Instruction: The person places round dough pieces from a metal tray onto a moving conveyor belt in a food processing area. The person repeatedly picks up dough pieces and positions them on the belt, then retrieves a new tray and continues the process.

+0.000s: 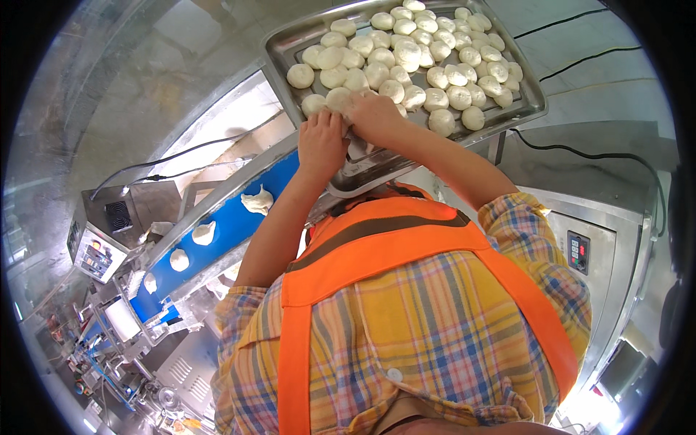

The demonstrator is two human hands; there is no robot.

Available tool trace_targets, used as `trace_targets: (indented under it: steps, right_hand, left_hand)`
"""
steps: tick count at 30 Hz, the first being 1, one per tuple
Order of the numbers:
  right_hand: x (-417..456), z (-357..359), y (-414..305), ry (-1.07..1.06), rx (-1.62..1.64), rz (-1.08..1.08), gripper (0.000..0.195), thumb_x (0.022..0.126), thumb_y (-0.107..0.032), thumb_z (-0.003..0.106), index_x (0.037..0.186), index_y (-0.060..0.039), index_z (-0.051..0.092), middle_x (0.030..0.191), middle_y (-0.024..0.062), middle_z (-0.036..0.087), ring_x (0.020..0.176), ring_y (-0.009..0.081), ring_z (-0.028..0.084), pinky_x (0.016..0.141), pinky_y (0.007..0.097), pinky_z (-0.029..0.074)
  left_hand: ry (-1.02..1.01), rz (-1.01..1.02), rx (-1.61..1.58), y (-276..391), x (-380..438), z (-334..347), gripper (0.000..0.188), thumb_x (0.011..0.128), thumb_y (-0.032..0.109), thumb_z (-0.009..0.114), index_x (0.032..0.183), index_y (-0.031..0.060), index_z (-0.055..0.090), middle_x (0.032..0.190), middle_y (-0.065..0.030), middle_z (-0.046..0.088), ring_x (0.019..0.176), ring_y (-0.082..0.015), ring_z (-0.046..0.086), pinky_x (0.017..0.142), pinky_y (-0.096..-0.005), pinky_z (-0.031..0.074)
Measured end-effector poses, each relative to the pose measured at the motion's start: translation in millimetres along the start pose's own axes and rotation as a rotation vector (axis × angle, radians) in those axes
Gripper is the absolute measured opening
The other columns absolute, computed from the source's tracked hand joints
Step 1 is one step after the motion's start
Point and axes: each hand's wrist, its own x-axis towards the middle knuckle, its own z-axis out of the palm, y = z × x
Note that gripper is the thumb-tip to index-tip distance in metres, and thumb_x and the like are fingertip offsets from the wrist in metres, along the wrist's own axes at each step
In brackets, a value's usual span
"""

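Observation:
A rectangular metal tray (348, 187) stands before me, its far part covered with several rounded dough balls (406, 53). My left hand (323, 138) is at the tray's left side, fingers bent over the near end of the dough. Close beside it, my right hand (375, 117) curls in from the right, its fingertips against dough balls at the edge of the group. A pale bit of dough shows between the two hands, but the fingers cover most of it. Whether either hand grips a piece cannot be made out.
At left a blue conveyor belt (225, 212) carries separate dough pieces (203, 234) out from a dough machine (122, 326). A control box (98, 253) stands beyond the belt. On the right is a metal cabinet with a keypad panel (578, 252). Black cables (592, 156) run nearby.

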Motion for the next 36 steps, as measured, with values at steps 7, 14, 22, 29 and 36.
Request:
trace_targets:
  steps: [7,14,22,29,36]
  right_hand:
    - [-71,4,62,0.223,0.808,0.323,0.021,0.078,-0.015,0.059,0.096,-0.0062,0.059,0.096,0.0058,0.058,0.082,0.0161,0.06,0.067,0.0273,0.05]
    - [-60,27,58,0.298,1.446,0.451,0.031,0.082,-0.011,0.058,0.11,-0.0037,0.048,0.098,0.0064,0.058,0.085,0.0124,0.058,0.065,0.0233,0.05]
    - [-57,39,49,0.539,1.6,0.487,0.023,0.083,-0.011,0.057,0.103,-0.0022,0.05,0.092,0.0085,0.056,0.078,0.0152,0.057,0.057,0.0263,0.049]
    - [-79,-32,115,0.98,2.248,0.758,0.029,0.089,-0.016,0.047,0.105,0.0076,0.041,0.088,0.0162,0.049,0.072,0.0216,0.052,0.051,0.0269,0.046]
    - [-55,-30,20,0.211,2.068,0.185,0.054,0.086,-0.02,0.055,0.134,-0.0056,0.035,0.122,0.0137,0.048,0.101,0.0247,0.052,0.08,0.0365,0.048]
  left_hand:
    - [-0.004,-0.007,0.002,-5,0,5,0.044,0.062,0.017,0.072,0.1,0.0044,0.055,0.105,-0.0131,0.053,0.098,-0.0316,0.05,0.083,-0.0399,0.041]
    - [-0.093,-0.273,-0.927,48,2,-12,0.063,0.072,0.028,0.074,0.119,0.0026,0.042,0.11,-0.0122,0.052,0.097,-0.026,0.053,0.081,-0.037,0.045]
    - [-0.007,-0.779,-2.04,53,9,-22,0.033,0.085,0.011,0.06,0.115,0.0041,0.048,0.103,-0.007,0.057,0.081,-0.0183,0.058,0.07,-0.0301,0.05]
    - [0.015,-0.758,-2.174,-2,-34,-65,0.031,0.085,0.015,0.06,0.112,0.0023,0.052,0.106,-0.0115,0.058,0.087,-0.0213,0.058,0.068,-0.0324,0.05]
    - [0.001,-0.581,-2.068,-20,-89,-109,0.046,0.085,0.024,0.058,0.121,0.0002,0.042,0.104,-0.0137,0.057,0.084,-0.02,0.057,0.069,-0.0295,0.048]
